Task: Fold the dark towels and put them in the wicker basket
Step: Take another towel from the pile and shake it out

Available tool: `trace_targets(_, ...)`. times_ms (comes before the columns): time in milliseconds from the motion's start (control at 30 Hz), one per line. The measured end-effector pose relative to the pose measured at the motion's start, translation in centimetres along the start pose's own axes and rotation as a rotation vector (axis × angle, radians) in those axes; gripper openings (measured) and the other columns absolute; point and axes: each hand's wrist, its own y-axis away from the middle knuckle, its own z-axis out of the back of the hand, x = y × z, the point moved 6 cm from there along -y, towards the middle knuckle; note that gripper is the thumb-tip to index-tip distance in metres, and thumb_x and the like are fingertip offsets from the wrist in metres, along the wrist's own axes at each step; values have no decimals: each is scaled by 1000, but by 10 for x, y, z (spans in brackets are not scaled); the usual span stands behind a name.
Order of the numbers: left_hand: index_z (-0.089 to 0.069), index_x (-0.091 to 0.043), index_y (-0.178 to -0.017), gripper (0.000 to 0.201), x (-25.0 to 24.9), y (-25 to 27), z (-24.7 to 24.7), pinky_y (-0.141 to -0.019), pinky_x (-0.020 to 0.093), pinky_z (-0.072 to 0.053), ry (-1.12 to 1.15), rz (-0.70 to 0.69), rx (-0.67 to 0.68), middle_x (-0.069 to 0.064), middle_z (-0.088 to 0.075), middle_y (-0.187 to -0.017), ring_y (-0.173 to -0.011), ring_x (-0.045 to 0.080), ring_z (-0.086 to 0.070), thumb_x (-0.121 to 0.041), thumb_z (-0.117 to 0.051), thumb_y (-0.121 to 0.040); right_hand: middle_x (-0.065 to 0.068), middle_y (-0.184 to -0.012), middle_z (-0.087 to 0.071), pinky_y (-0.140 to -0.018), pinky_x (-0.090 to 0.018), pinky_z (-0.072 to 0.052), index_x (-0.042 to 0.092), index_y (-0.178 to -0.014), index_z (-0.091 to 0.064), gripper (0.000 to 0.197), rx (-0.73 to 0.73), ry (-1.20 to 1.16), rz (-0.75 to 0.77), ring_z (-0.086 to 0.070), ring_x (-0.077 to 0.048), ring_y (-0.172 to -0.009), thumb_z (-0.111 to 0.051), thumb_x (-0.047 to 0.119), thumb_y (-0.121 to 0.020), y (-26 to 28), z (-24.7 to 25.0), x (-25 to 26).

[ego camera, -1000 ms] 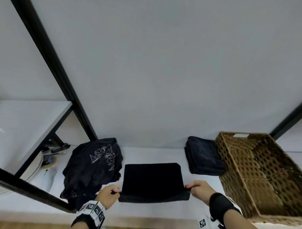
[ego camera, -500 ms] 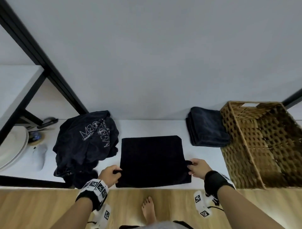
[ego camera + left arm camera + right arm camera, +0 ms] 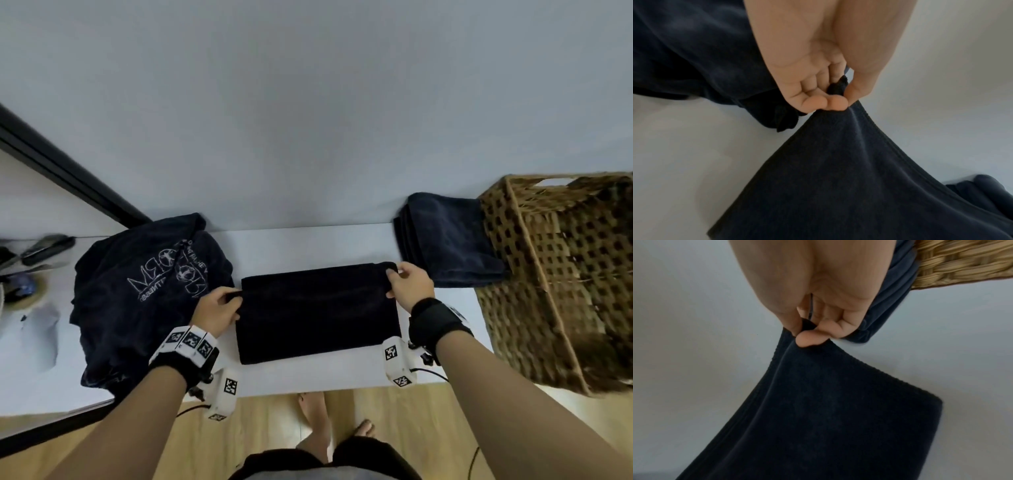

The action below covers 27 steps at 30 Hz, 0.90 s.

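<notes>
Nearest: bare feet [image 3: 334, 423] on a wood floor [image 3: 274, 431]. Left hand [image 3: 215, 310] and right hand [image 3: 409, 287] each pinch a corner of the towel [image 3: 318, 313] between thumb and fingertips, other fingers curled. The pinched edge is lifted off the white table [image 3: 308, 243]; the near edge lies on it. Left of the towel, a crumpled dark printed cloth [image 3: 144, 291]. Right, a folded stack [image 3: 448, 250], probably towels, touching the basket [image 3: 561, 274], whose contents are too blurred to tell. Farthest: a pale wall [image 3: 308, 102].
</notes>
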Motion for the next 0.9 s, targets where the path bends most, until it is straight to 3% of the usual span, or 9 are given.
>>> trace_targets(167, -63, -7, -107, 16, 3, -18, -14, -52, 16, -53, 150, 11, -58, 13, -66, -90, -64, 12, -65, -2, -54, -95, -2, -83, -68, -51, -5, -43, 14, -102, -66, 13, -45, 6, -51, -59, 3, -41, -54, 19, -97, -20, -10, -5)
trace_targets(300, -49, -11, -138, 46, 10, -19, -24, -87, 34, -55, 269, 67, -38, 1, -52, -126, -99, 17, -62, 0, -56, -94, -6, -120, -65, -92, -32, -53, 16, -132, -56, 38, 56, -24, -124, -70, -21, -92, -56, 17, -94, -22, -15, -17)
trace_targets(367, -45, -23, -143, 54, 14, -14, -28, -96, 37, -51, 177, 72, 1, -2, -55, -125, -104, 15, -61, -8, -60, -93, -7, -132, -59, -101, -29, -44, 15, -136, -53, 44, 69, 92, -95, -60, -26, -115, -58, 16, -92, -18, -14, -22)
trace_targets(433, -47, -25, -143, 54, 20, -5, -30, -94, 29, -47, -53, 62, -10, 5, -62, -122, -105, 17, -62, -11, -59, -92, -8, -129, -61, -98, -25, -39, 13, -130, -58, 40, 78, 198, -32, -57, -25, -117, -61, 15, -90, -10, -17, -27)
trace_targets(533, -53, -5, -134, 44, 32, 8, -36, -97, 34, -43, -396, 65, -62, 20, -54, -128, -114, 32, -56, -8, -58, -90, -6, -107, -65, -81, -18, -40, 15, -123, -60, 37, 151, 327, 68, -59, -19, -98, -64, 14, -87, 6, -31, -37)
trace_targets(633, -57, 5, -118, 38, 47, 18, -43, -95, 43, -44, -527, 136, -53, 26, -53, -119, -111, 39, -53, -14, -67, -86, 0, -92, -61, -65, -11, -39, 28, -144, -41, 63, 371, 323, 32, -57, -12, -82, -66, 16, -88, 25, -48, -62)
trace_targets(733, -53, 6, -120, 46, 57, 23, -49, -95, 39, -45, -492, 150, -35, 25, -57, -118, -112, 37, -53, -13, -73, -82, 0, -88, -60, -68, -15, -40, 34, -152, -23, 81, 466, 319, -26, -56, -12, -81, -68, 16, -87, 42, -49, -86)
trace_targets(833, -52, 1, -118, 46, 63, 27, -52, -73, 29, -48, -444, 185, 37, 18, -65, -104, -95, 31, -62, -12, -73, -79, -3, -88, -60, -68, -17, -41, 36, -151, -24, 78, 469, 271, -64, -58, -14, -82, -67, 17, -88, 54, -43, -103)
trace_targets(900, -59, -3, -98, 30, 70, 32, -53, -59, 26, -46, -515, 239, 116, 10, -65, -84, -74, 21, -61, -18, -74, -75, -4, -89, -62, -67, -18, -42, 37, -150, -26, 75, 487, 260, -82, -60, -15, -82, -66, 18, -89, 64, -39, -111)
